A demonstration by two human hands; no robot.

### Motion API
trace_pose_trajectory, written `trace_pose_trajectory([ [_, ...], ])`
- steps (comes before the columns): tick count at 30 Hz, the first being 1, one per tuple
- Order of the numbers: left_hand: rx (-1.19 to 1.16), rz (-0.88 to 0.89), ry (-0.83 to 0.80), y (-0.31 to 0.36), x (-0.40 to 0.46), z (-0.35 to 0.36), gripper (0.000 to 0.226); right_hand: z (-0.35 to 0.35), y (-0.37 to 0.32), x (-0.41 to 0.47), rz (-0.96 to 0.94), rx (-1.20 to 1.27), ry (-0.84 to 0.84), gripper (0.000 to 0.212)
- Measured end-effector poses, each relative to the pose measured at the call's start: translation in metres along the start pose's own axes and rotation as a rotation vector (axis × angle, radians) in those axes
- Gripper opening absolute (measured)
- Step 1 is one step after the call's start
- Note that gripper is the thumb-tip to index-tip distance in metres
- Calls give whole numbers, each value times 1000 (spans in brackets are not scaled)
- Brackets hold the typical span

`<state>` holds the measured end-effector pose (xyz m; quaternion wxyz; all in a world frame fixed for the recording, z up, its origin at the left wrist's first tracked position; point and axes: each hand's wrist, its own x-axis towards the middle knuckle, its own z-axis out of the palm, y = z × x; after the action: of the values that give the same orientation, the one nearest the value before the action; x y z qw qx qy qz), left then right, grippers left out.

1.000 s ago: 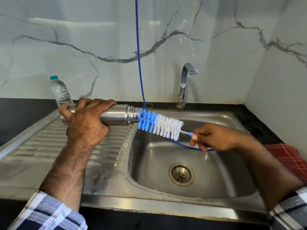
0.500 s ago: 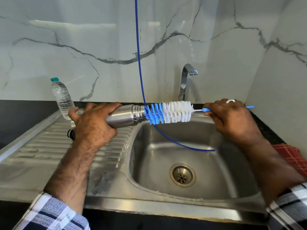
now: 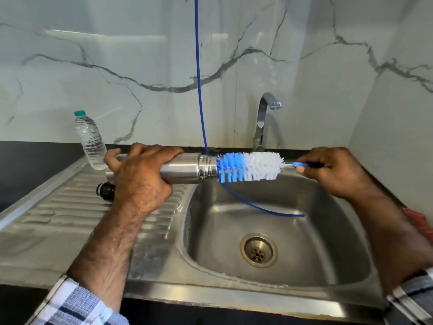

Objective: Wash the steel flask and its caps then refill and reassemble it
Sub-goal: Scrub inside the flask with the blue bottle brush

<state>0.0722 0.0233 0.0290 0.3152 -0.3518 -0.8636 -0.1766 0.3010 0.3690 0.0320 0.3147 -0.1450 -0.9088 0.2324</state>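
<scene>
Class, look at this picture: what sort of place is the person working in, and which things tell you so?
Most likely a home kitchen: a steel sink with a ribbed draining board, a tap over the basin, and a marble-look wall behind a dark counter.

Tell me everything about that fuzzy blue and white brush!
The bottle brush has a fat round head of bristles, blue nearest the steel flask and white toward the handle. A thin wire stem joins a slim blue handle, which the right hand pinches in its fingers. It lies level above the sink, its blue tip at the flask's open threaded mouth, most bristles outside. The left hand grips the flask sideways.
</scene>
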Motion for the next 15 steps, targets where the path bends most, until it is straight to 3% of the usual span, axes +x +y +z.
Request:
trace_pose_trajectory([
  [4, 60, -113, -53, -2, 2, 1, 85, -14, -24, -6, -156, -179, 12, 11],
  [8, 42, -152, -100, 0, 4, -1, 85, -33, -55, -11, -382, -390, 138, 24],
  [12, -12, -23, -175, -5, 1, 3, 91, -41, -51, -11, -439, -489, 264, 24],
  [15, -60, 80, -134, -6, 0, 7, 95, -36, -24, -8, -352, -413, 224, 29],
])
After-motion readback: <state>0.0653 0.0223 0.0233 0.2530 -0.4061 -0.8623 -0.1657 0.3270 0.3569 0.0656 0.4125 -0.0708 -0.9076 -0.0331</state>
